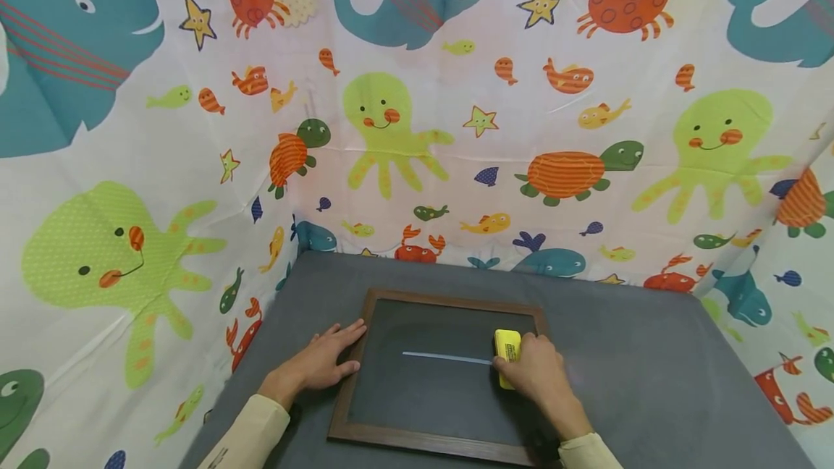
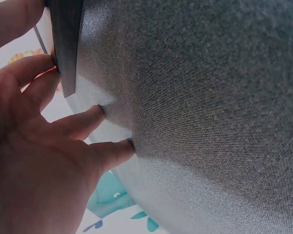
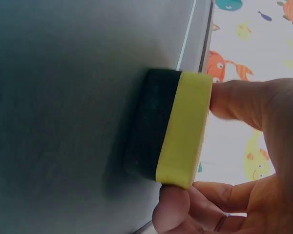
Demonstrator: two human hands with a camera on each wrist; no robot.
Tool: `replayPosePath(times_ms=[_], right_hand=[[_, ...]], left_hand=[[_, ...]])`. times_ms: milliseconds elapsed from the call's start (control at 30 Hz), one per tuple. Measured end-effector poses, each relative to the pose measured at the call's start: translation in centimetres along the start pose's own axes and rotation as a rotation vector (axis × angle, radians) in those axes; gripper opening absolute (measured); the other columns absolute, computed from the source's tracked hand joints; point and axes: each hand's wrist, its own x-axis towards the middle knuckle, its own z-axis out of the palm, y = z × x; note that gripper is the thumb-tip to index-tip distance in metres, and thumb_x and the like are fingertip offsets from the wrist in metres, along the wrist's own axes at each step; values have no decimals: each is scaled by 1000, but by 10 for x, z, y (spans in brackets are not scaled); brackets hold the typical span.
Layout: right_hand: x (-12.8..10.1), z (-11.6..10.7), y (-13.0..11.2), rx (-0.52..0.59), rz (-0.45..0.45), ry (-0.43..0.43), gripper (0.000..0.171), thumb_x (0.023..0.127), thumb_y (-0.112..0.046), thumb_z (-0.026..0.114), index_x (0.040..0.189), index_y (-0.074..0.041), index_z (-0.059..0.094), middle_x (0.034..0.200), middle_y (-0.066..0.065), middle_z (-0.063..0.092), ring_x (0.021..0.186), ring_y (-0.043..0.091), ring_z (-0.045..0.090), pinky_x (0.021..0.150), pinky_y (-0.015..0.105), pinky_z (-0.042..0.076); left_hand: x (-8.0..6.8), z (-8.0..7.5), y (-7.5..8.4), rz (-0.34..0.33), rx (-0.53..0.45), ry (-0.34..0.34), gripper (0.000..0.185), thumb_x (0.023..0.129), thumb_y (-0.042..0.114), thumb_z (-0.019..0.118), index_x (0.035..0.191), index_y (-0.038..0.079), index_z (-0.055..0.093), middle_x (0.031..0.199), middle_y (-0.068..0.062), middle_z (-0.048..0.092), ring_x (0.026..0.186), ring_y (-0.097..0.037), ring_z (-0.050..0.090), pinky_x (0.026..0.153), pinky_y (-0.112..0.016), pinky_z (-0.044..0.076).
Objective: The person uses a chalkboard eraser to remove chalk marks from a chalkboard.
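Backdrop was a sea-creature print curtain (image 1: 417, 129) wrapped round the far and side edges of a grey cloth-covered table (image 1: 651, 382). Wood-framed chalkboard (image 1: 430, 396) lay flat at table centre, near side toward the person, with a white chalk line (image 1: 446, 358) running left-right across its middle. Left hand (image 1: 322, 362) lay flat on the table at the board's left edge, fingers straight and spread, fingertips (image 2: 100, 111) pressing the cloth, index finger against the frame (image 2: 66, 48). Right hand (image 1: 534, 371) sat on the board's right part, thumb and fingers clamped on the yellow eraser (image 1: 507, 353). The eraser's dark felt pad (image 3: 151, 122) was face-down on the slate at the right end of the line, yellow back (image 3: 185, 131) under the fingers.
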Motion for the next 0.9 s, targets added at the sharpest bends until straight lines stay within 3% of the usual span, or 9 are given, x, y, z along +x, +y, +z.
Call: replayPosePath(times_ms=[367, 900], right_hand=[[-3, 0, -7, -65, -27, 58, 54, 86, -42, 84, 98, 8, 69, 81, 13, 60, 71, 26, 58, 64, 48, 56], [-5, 13, -43, -50, -75, 73, 43, 85, -40, 86, 82, -2, 67, 75, 10, 57, 64, 23, 56, 54, 40, 53]], left_hand=[[-1, -1, 4, -8, -3, 1, 73, 107, 24, 73, 171, 12, 40, 182, -5, 29, 165, -56, 23, 123, -85, 15], [0, 2, 5, -12, 4, 8, 74, 107, 24, 74, 171, 12, 40, 182, -6, 29, 165, -56, 23, 123, -86, 15]])
